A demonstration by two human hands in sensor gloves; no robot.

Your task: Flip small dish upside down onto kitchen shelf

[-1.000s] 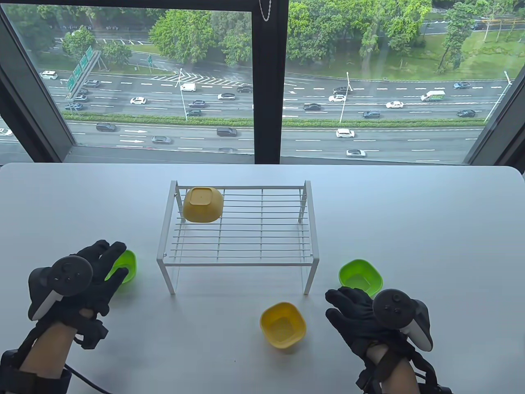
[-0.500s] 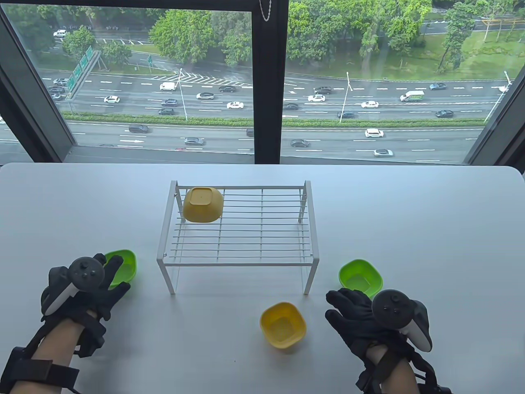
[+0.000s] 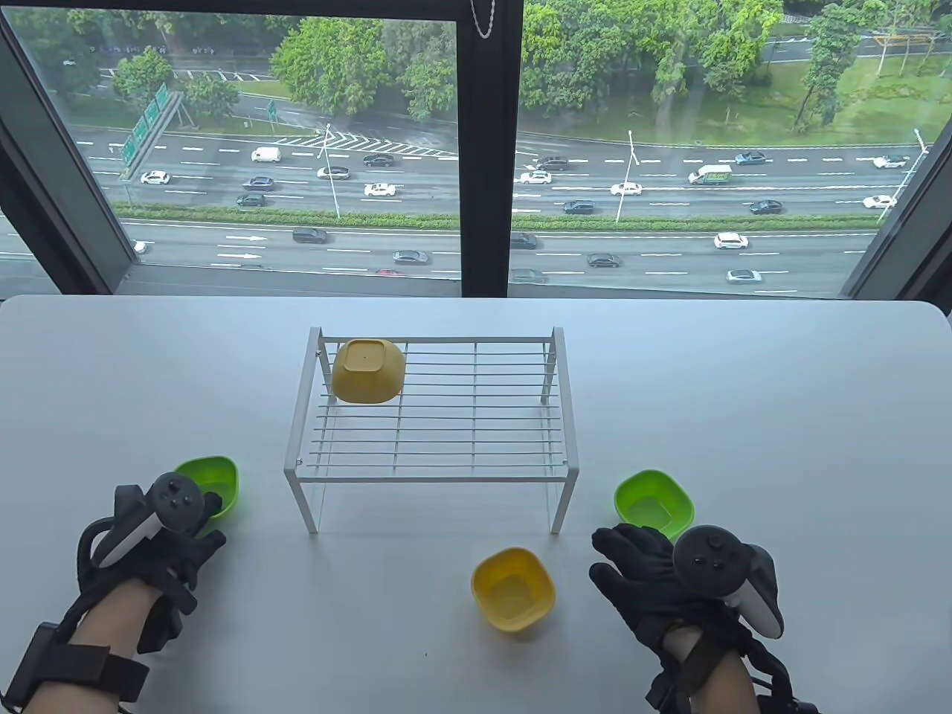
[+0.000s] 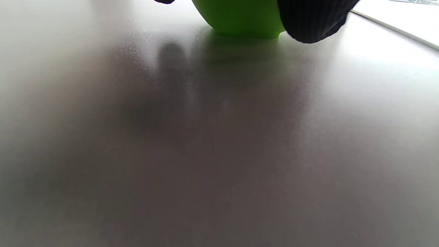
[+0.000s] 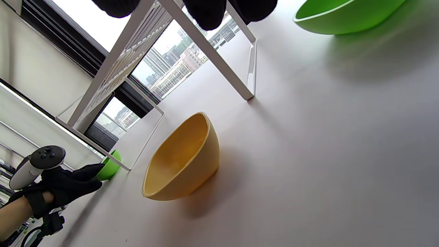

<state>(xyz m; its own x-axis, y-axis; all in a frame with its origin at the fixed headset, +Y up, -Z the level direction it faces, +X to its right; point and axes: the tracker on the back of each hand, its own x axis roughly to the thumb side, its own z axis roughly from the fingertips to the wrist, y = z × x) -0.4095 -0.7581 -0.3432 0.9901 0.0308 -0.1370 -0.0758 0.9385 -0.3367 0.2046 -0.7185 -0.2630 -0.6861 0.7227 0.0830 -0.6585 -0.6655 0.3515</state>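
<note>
A small green dish (image 3: 212, 478) sits on the table left of the white wire shelf (image 3: 431, 465). My left hand (image 3: 195, 523) grips its near rim, fingers curled over the edge. In the left wrist view the dish's base (image 4: 240, 20) touches the table, with a gloved finger (image 4: 312, 20) against its side. The grip also shows in the right wrist view (image 5: 68, 183). My right hand (image 3: 621, 554) lies open and flat on the table, empty. A yellow dish (image 3: 368, 370) sits upside down on the shelf's back left.
An upright yellow dish (image 3: 513, 587) stands in front of the shelf, left of my right hand; it also shows in the right wrist view (image 5: 181, 161). A second green dish (image 3: 654, 504) stands upright just beyond my right fingers. A window runs behind the table's far edge.
My left hand turned and drew back, its fingers closing on the green dish's near rim. The dish shifted slightly left. My right hand has not moved.
</note>
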